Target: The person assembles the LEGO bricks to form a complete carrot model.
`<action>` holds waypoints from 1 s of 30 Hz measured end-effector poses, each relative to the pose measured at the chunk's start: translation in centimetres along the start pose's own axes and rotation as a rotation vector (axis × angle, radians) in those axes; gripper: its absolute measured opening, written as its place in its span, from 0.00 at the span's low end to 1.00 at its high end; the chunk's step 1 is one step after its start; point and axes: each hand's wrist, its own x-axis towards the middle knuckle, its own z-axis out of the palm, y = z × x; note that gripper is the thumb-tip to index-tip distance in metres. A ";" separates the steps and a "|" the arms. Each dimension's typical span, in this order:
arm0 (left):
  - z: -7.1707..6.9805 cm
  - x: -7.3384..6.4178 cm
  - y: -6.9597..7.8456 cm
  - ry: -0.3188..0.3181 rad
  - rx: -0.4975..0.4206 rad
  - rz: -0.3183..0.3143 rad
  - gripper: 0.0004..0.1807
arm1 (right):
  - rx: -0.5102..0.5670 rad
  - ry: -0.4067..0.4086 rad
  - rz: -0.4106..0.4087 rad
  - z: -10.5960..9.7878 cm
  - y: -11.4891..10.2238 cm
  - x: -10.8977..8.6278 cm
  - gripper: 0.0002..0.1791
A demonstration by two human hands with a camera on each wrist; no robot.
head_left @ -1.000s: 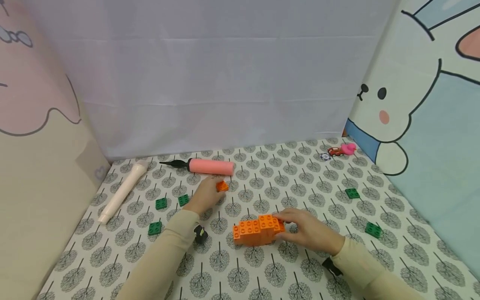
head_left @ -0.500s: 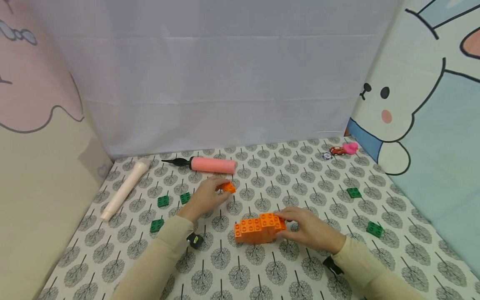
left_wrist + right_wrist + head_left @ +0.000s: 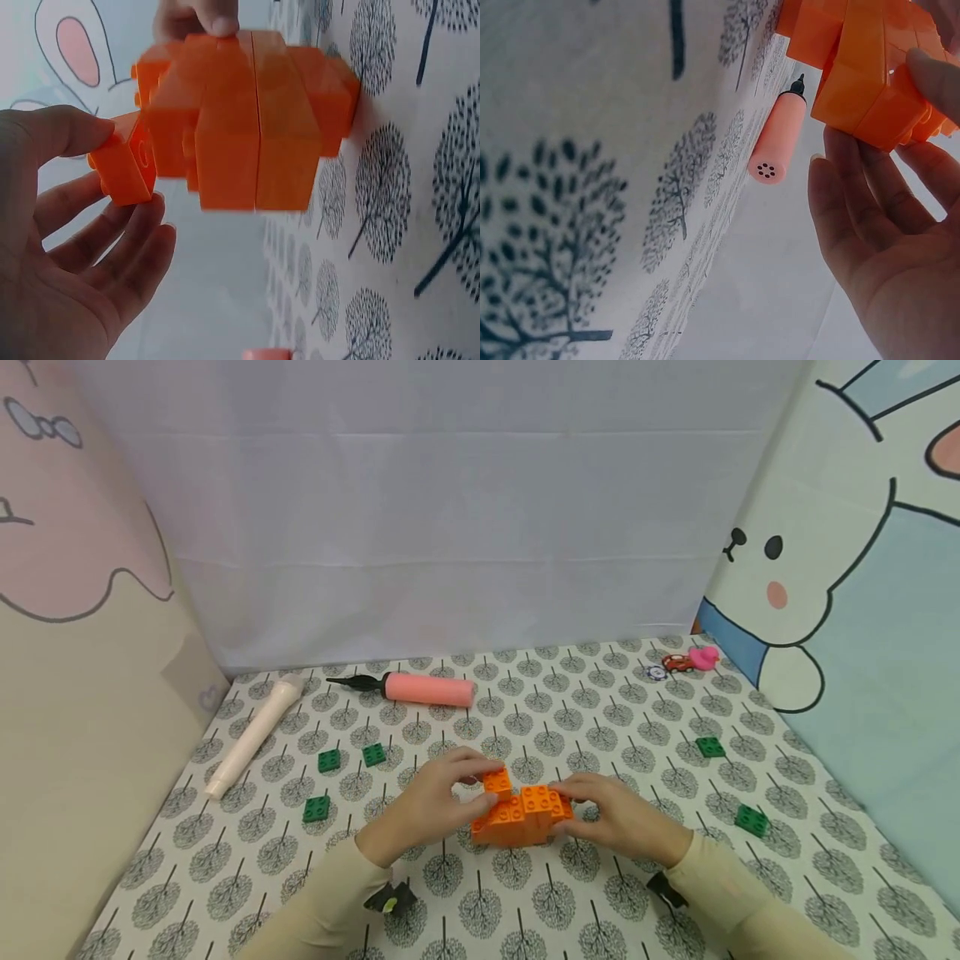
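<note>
An assembly of orange toy building bricks [image 3: 517,829] stands on the cloth in front of me, stepped in height. My right hand [image 3: 618,818] holds its right end between thumb and fingers. Just above the assembly's left part, my left hand [image 3: 442,793] pinches a loose orange brick [image 3: 497,782]. In the left wrist view, that brick [image 3: 126,161] sits tilted between thumb and fingers, beside the studs of the assembly [image 3: 240,120]. Whether the two touch I cannot tell. The right wrist view has the right hand [image 3: 892,217] around the assembly's end [image 3: 870,82].
Green bricks lie at left [image 3: 316,808] and right [image 3: 751,820]. Behind are a pink hand pump [image 3: 429,689] and a long whitish tube-shaped object [image 3: 253,739]. A red toy car [image 3: 677,663] and a pink toy duck [image 3: 704,657] are at the back right.
My left hand has brought the loose orange brick from near the pink pump toward me and right, over the assembly's left part. My right hand has stayed on the assembly.
</note>
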 end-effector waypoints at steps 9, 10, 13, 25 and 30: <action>1.2 -0.9 1.1 -0.004 -0.046 0.054 0.21 | 0.008 0.007 -0.007 0.0 0.0 0.0 0.31; 1.3 -0.9 1.1 0.001 -0.052 0.066 0.22 | 0.011 0.007 -0.010 0.0 0.0 0.0 0.31; 1.5 -1.0 1.1 0.016 -0.055 0.109 0.22 | 0.025 0.001 -0.011 0.0 0.0 0.0 0.30; 1.8 -0.9 1.1 0.036 -0.015 0.135 0.22 | 0.018 0.001 -0.021 0.0 0.0 0.0 0.32; 1.6 -0.8 1.2 0.032 -0.001 0.145 0.22 | 0.010 -0.002 -0.016 -0.1 0.0 0.0 0.32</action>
